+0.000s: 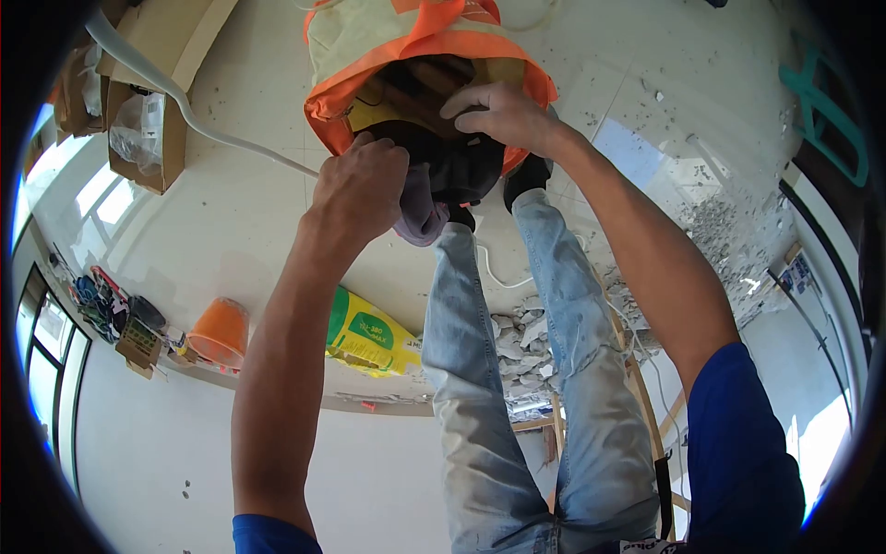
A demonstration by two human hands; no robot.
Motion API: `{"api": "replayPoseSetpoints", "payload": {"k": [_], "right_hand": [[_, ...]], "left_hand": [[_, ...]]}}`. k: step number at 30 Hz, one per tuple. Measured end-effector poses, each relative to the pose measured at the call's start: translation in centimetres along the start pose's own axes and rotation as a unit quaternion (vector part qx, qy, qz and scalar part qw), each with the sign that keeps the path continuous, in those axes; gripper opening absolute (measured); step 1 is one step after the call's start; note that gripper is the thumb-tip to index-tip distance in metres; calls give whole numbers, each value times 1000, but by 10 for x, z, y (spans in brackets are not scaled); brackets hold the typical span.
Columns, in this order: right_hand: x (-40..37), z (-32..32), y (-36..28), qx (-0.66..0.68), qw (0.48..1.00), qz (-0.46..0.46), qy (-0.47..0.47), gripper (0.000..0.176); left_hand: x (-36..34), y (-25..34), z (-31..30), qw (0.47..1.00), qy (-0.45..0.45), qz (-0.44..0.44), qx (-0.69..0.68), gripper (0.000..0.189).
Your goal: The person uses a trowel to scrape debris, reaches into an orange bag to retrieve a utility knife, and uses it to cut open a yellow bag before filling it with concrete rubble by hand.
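A beige bag with orange trim [411, 46] lies on the floor at the top of the head view, its mouth facing me. Long brown things [429, 78] inside it are too dark to name. My left hand [360, 180] is closed at the left of the mouth, apparently on the bag's edge; its fingertips are partly hidden. Black fabric [461, 166] lies across the lower rim, and a greyish-purple cloth [423, 210] hangs beside that hand. My right hand [503, 115] is over the mouth, thumb and fingers apart, with nothing visible between them.
My legs [480, 369] extend toward the bag. A yellow-green sack [374, 332] and an orange bucket [220, 331] are on the left. Cardboard boxes [152, 134] and a white hose [221, 140] lie upper left. Broken rubble [526, 346] covers floor beside and beyond my legs.
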State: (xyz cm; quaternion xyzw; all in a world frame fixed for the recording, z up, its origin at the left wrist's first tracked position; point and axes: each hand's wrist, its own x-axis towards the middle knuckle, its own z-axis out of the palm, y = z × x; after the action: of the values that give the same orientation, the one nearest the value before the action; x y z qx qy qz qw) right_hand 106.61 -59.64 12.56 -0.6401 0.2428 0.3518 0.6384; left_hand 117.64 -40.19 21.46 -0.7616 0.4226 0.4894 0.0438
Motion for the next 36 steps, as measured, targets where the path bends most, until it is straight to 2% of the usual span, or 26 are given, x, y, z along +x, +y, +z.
{"api": "replayPoseSetpoints", "payload": {"k": [2,3,5,7,10,12,16,19,23,26,28,29,32,35,36], "right_hand": [[22,5,12,-153,984,-20,88,29],[31,10,18,-201,971,-65,113,31],[41,18,19,-377,906,-152,122,32],[53,23,20,-465,863,-160,118,34],[62,18,16,-492,864,-55,93,38],[55,12,-8,-535,845,14,20,39],[42,-4,-75,-634,741,132,-177,42],[50,-16,-113,-658,695,156,-243,48],[33,-32,-161,-661,686,172,-253,37],[27,-40,-161,-658,694,173,-236,38],[23,-37,-156,-640,717,170,-218,40],[24,-37,-154,-630,728,169,-211,42],[33,-35,-140,-614,767,95,-161,46],[55,-42,-109,-526,847,1,-78,48],[61,-41,-102,-530,846,3,-61,47]], "left_hand": [[-2,-1,0,1000,-17,-3,14,22],[-3,-2,0,999,-26,-4,21,23],[-5,-9,12,999,7,1,45,27],[-8,-19,20,996,16,-1,90,30],[-8,-42,29,986,-7,2,168,32],[-8,-60,16,979,-23,6,203,33],[-17,-93,-12,981,17,19,194,39],[-34,-95,-45,982,42,9,183,41],[-53,-83,-69,982,79,23,168,43],[-53,-78,-65,980,93,42,173,42],[-55,-71,-57,977,105,52,180,38],[-56,-69,-53,972,125,53,191,28],[-58,-65,-46,972,110,52,202,21],[-58,-65,-44,970,119,60,203,14],[-57,-64,-44,971,118,62,201,13]]}}
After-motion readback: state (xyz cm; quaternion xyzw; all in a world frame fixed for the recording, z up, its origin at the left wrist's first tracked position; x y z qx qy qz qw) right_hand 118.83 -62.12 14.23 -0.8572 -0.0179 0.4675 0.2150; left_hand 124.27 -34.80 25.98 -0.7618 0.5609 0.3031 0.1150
